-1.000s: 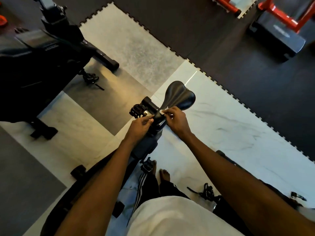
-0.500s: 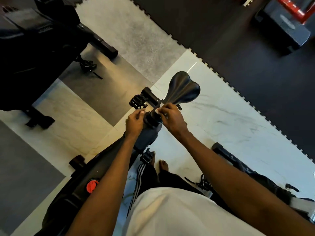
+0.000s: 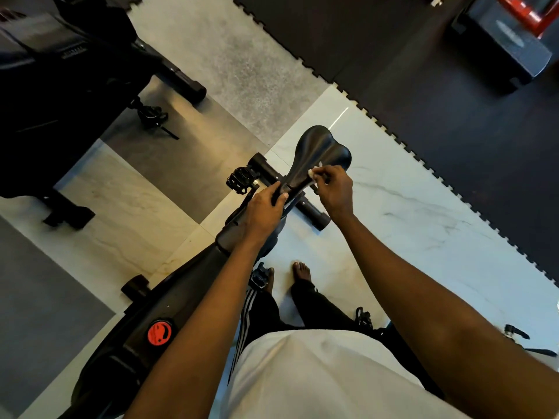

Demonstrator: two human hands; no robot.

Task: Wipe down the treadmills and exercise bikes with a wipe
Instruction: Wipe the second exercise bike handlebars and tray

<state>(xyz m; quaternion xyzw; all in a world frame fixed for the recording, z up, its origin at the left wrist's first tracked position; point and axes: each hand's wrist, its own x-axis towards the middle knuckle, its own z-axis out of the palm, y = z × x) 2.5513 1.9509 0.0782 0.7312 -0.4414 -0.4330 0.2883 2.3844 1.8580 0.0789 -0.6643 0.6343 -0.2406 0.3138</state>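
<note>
A black exercise bike [image 3: 181, 297] stretches from the lower left up to its black saddle [image 3: 317, 149] in the middle of the view. My left hand [image 3: 263, 213] grips the narrow front end of the saddle where it meets the seat post. My right hand [image 3: 335, 189] pinches a small white wipe [image 3: 313, 172] against the saddle's right side. Most of the wipe is hidden under my fingers.
A second black machine [image 3: 60, 86] fills the upper left, its pedal [image 3: 151, 114] sticking out toward me. A red-framed bench [image 3: 508, 34] stands on the dark rubber mat [image 3: 423, 86] at the upper right. My bare feet [image 3: 301, 272] stand on marble floor beside the bike.
My right hand has slid with the wipe from the seat post up onto the saddle's side. My left hand shifted up onto the saddle's nose. The camera moved closer.
</note>
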